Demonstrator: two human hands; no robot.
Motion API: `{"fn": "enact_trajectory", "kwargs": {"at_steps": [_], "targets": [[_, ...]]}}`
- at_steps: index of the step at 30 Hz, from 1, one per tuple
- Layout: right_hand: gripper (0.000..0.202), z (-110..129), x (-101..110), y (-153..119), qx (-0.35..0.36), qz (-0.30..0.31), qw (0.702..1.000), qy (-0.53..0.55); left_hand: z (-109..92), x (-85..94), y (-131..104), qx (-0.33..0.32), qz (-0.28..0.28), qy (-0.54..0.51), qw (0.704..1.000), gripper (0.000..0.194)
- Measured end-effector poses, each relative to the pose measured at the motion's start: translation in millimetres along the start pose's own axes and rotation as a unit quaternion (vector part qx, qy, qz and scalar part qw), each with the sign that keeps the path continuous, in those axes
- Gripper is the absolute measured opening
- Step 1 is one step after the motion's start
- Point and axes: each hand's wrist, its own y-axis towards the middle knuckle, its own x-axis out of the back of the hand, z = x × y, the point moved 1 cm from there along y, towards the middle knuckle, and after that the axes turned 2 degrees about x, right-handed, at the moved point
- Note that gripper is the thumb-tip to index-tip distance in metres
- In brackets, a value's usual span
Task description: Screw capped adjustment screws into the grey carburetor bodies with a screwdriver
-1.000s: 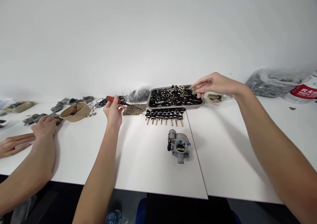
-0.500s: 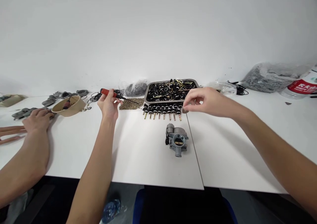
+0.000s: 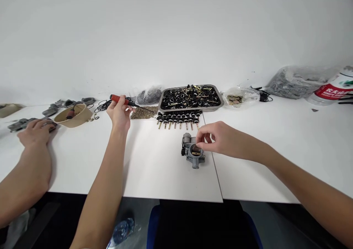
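Right hand [image 3: 220, 139] at the grey metal body [image 3: 189, 154], thumb and forefinger brought together at the mouth of its round bore. We take them to have a thin plate [image 3: 195, 147] pinched there, though knuckles and shadow make it hard to be sure. The body stands on the white table [image 3: 162, 172], lying left of the right palm and just under its fingertips; its length runs from back to front, spout toward us. A brass-coloured bar [image 3: 196, 153] crosses the bore from side to side. Left hand [image 3: 119, 115] is farther off, fingers wrapped around a red-handled screwdriver [image 3: 115, 98], shaft slanting right over a heap of brass bits [image 3: 143, 113]. Hidden from us: the body's back right part, behind the right fingers, and whether plate touches bar.
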Motion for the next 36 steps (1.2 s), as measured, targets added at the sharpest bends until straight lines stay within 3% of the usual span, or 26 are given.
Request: {"fn": "enact_trajectory", "kwargs": {"at_steps": [10,17,25,29,32,36], "targets": [[0.016,3,-11,6,0.016,0.037,0.999,-0.026,-1,-3.6,-3,0.005,-0.011,-0.001,1.0,0.02],[0.007,2,-11,10,0.026,0.036,0.999,0.003,-2,-3.3,-3,0.012,-0.008,0.001,1.0,0.025],[0.023,-19,-9,29,0.051,0.062,0.987,0.141,-7,-0.5,-1,-0.019,0.023,-0.008,1.0,0.021],[0.029,-42,-17,41,0.04,0.0,0.959,0.281,-14,-6.5,-7,-0.017,0.047,-0.026,0.998,0.022],[0.031,-56,-27,47,0.016,-0.076,0.95,0.303,-16,-14.6,-16,0.001,0.069,-0.04,0.997,0.027],[0.033,-64,-39,52,-0.007,-0.126,0.945,0.302,-12,-27.6,-30,0.044,0.103,-0.046,0.993,0.028]]}}
